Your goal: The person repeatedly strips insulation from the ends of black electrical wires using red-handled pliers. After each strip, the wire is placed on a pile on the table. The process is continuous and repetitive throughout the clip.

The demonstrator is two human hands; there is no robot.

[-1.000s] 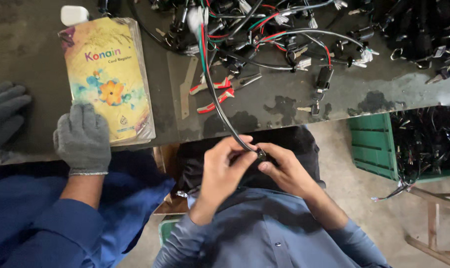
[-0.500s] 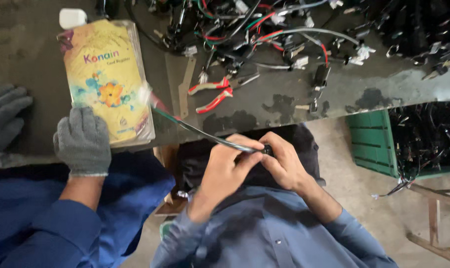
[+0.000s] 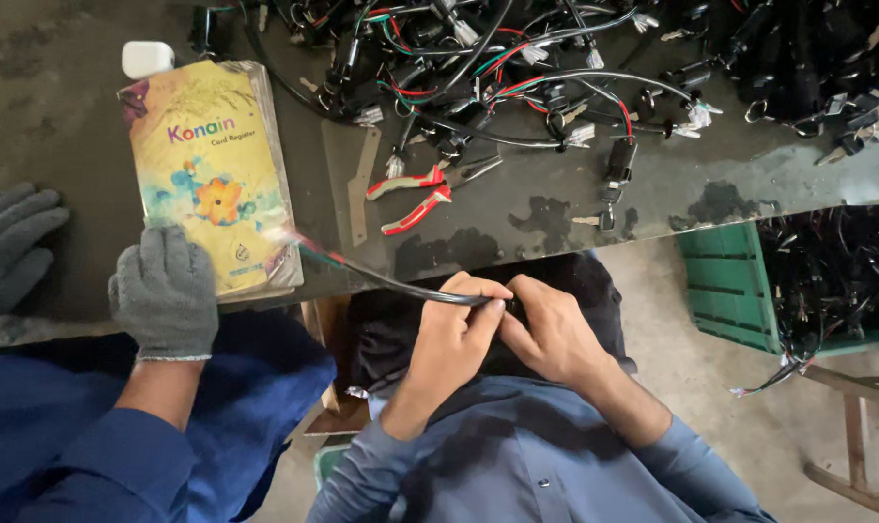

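Workbench (image 3: 61, 116), dark and stained, fills the top half of the head view, 9 to 3 o'clock. Big tangle of wire harnesses (image 3: 555, 68) with black connectors and red, green, white leads sprawls across its 12 to 2 o'clock part. Green plastic crate (image 3: 730, 281) at 3 o'clock below the bench edge, more black wiring heaped inside it. Yellow register book (image 3: 212, 174) with flower cover lies at 10 o'clock on the bench, small white box (image 3: 147, 58) touching near its top edge. Co-worker in blue sleeves at 8 o'clock: one grey gloved hand (image 3: 165, 291) rests flat on the book's lower corner, second gloved hand (image 3: 13, 247) lies on the bench at 9 o'clock. Red-handled pliers (image 3: 415, 199) lie near centre, between book and tangle, just beside a flat metal strip (image 3: 364, 179).

Person's own hands at 6 o'clock, below the bench edge, over a dark lap. Left hand (image 3: 454, 334) clenched around a black cable (image 3: 400, 286), thumb and fingers pinching it. Right hand (image 3: 551, 329) also closed, fingertips meeting the left at the cable's near end; what sits under them is hidden. Cable runs from the hands toward 10 o'clock, its far end blurred, near the book's lower right corner.
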